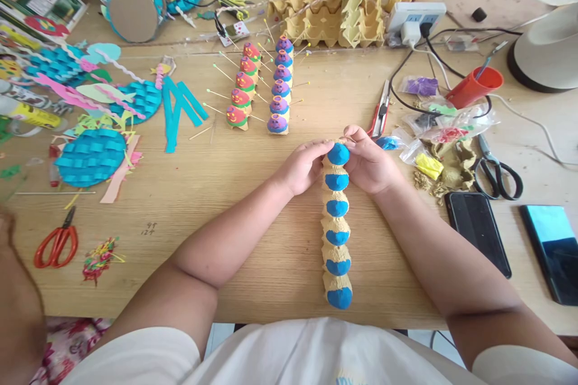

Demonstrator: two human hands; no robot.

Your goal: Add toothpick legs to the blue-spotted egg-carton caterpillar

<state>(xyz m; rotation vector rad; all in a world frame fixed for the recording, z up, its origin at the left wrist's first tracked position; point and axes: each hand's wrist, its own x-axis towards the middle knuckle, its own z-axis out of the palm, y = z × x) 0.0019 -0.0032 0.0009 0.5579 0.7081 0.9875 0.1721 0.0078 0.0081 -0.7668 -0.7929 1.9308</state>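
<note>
Egg-carton strip (336, 224) is pinched at its far end by left hand (304, 167) and right hand (372, 163); table handwriting (148, 229) includes "12".

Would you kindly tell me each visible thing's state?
Blue-capped tan egg-carton strip: held between left hand and right hand.
Orange-handled metal scissors: closed.
Black-handled metal scissors: closed.
White rectangular power strip: two plugs inserted.
Black rectangular phone: screen dark.
Red plastic cup: occupied.

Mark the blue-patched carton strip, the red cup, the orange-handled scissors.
Carton strip (336, 209), head view: third blue patch from the top.
Red cup (466, 90), head view: outer wall.
Orange-handled scissors (64, 234), head view: handles, near the pivot.
</note>
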